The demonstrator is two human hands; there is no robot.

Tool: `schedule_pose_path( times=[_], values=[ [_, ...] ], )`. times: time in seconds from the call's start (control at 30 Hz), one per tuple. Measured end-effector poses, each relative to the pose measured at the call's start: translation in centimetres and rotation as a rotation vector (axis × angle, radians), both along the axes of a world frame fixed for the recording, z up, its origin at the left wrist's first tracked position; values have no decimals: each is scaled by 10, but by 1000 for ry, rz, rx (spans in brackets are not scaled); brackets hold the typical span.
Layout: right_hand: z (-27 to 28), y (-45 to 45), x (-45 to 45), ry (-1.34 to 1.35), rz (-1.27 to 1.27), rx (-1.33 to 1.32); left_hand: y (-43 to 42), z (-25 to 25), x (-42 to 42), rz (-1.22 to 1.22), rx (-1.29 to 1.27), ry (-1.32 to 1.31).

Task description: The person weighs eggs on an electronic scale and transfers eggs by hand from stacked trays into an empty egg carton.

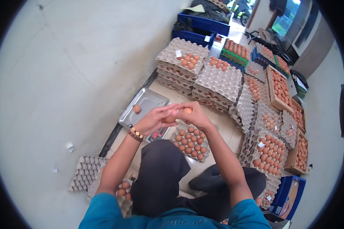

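My left hand (pixel 153 121) is closed on a brown egg (pixel 169 118), its fingertips meeting those of the other hand. Another brown egg (pixel 187 110) shows in my right hand (pixel 193 114), whose fingers curl round it. Both hands are above the floor, between a silver scale (pixel 149 100) and a grey egg tray (pixel 205 152). One egg (pixel 137 109) lies on the scale's metal plate. A red lit display (pixel 156 135) shows below my left wrist. Brown eggs fill much of the tray under my hands.
Stacked egg trays (pixel 219 81) stand ahead and along the right, with wooden crates of eggs (pixel 281 89) beyond. Blue crates (pixel 206 23) stand at the back. A partly filled tray (pixel 124 202) and a bare tray (pixel 85 173) lie at lower left. A wall borders the left side.
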State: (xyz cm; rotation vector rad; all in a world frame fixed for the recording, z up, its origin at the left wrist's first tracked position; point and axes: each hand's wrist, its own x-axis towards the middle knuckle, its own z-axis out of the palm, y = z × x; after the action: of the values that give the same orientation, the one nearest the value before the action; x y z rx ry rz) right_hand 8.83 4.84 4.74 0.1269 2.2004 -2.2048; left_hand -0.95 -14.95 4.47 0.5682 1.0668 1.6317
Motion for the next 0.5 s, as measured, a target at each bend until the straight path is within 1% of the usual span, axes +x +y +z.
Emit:
schedule_pose_path(
  times=[0.07,0.1,0.2,0.23,0.33,0.37,0.47,0.5],
  values=[
    [4,-21,0,-58,-118,-350,-21,-19,-10,54,115,-227],
    [3,-26,-3,-98,-52,-534,-34,-17,-7,148,159,-390],
    [3,-43,-1,-18,28,-701,-69,-15,1,223,236,-510],
    [6,-46,-3,3,88,-690,-78,-14,4,246,257,-578],
    [27,-67,2,-17,87,-339,-104,-3,16,237,300,-611],
    [37,-71,6,45,99,-75,-107,4,24,312,219,-488],
    [62,-99,23,206,129,103,-122,7,40,401,40,-146],
    [68,-105,27,230,135,202,-122,23,51,435,16,-113]
  ],
)
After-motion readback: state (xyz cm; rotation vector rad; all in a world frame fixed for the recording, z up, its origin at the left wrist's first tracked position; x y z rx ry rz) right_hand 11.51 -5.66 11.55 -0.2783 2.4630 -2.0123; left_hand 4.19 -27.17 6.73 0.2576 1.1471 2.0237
